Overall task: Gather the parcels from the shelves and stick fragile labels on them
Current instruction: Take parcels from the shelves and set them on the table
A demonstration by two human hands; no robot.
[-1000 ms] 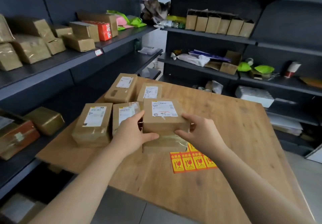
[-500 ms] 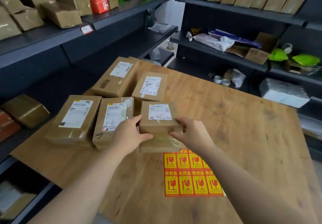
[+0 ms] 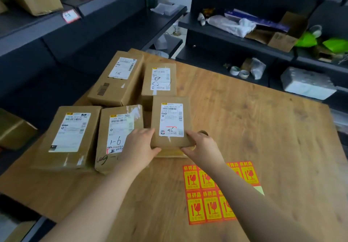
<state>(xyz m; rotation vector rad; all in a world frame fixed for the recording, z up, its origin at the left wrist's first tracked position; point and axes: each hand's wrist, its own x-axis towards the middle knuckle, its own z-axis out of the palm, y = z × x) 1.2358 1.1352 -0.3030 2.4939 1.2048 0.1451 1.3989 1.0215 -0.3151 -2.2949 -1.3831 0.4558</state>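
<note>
Both hands grip the parcel (image 3: 170,121) at its near corners. The left hand (image 3: 140,144) has its thumb along the near edge and its fingers (image 3: 148,130) curled on the left side; the right hand (image 3: 202,147) clasps the right corner likewise. The parcel is mid-table (image 3: 263,129), its left edge just beside the other parcels (image 3: 116,129). The label sheet (image 3: 212,204) lies nearer the front edge, partly under the right forearm. Open wood stretches rightward to the table's edge, and shelves (image 3: 235,40) border the left and far sides.
</note>
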